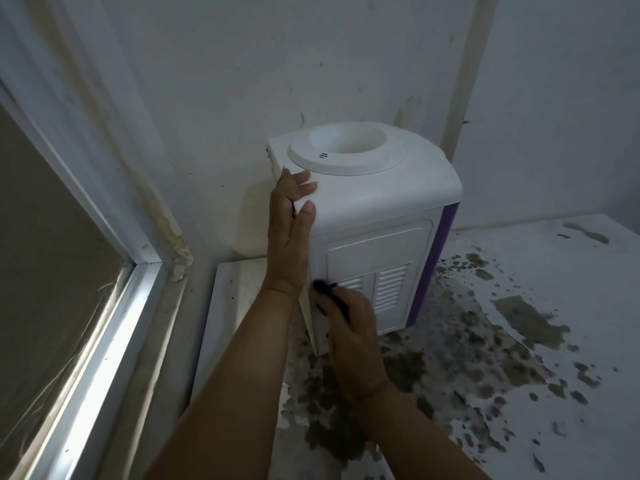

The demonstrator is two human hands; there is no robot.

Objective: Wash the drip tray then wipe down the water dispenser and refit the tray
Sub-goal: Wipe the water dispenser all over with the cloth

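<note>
A white tabletop water dispenser (377, 209) with a purple front edge stands on a stained counter, its vented side panel turned toward me. My left hand (292, 233) grips its upper left corner, fingers over the top edge. My right hand (349, 337) holds a dark cloth (323, 287) against the lower left part of the side panel, near the vents. The drip tray is not in view.
The counter (519, 341) has dark peeling patches across its surface. A white wall stands close behind the dispenser. A window frame (114, 306) runs along the left. A flat white board (235, 282) lies to the left of the dispenser.
</note>
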